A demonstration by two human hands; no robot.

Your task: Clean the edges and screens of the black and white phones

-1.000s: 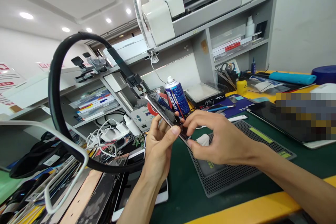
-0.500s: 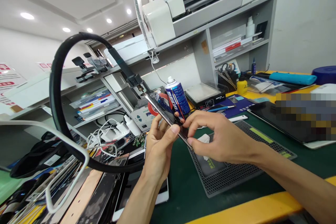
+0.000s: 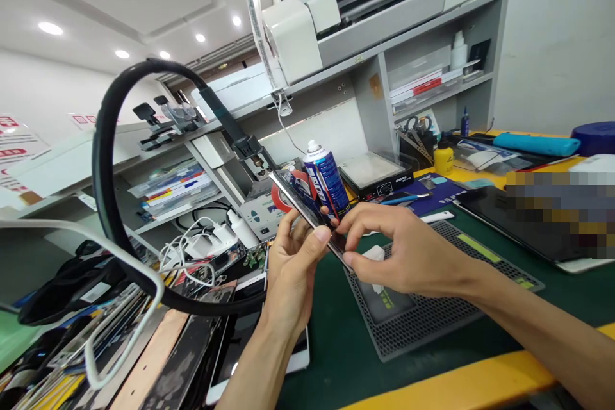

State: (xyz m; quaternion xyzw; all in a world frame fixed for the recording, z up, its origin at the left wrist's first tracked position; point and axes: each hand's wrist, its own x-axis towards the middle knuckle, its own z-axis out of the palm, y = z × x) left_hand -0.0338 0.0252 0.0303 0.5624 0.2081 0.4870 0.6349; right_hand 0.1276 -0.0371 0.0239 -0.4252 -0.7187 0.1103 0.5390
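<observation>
A dark, slim smartphone [image 3: 306, 206] is held tilted above the bench, its upper end leaning up and to the left. My left hand [image 3: 294, 262] grips it by the edges, thumb along the near side and fingers behind. On the phone's lower end, the fingers of my right hand [image 3: 401, 243] are closed, with thumb and fingertips at its edge. Beneath the right hand, a crumpled white wipe [image 3: 375, 269] lies on a dark perforated mat [image 3: 432, 314]. The phone's screen side is seen at a steep angle, so its details are hard to make out.
A blue spray can [image 3: 327, 179] stands just behind the phone. A black gooseneck hose [image 3: 103, 160] loops at the left, its nozzle near the phone's top. A white tablet [image 3: 296, 355] lies beside my left forearm; a black-screened device [image 3: 509, 221] lies at right.
Almost nothing differs. The phone and both hands keep their places, with only a very slight shift of the phone and the view.
</observation>
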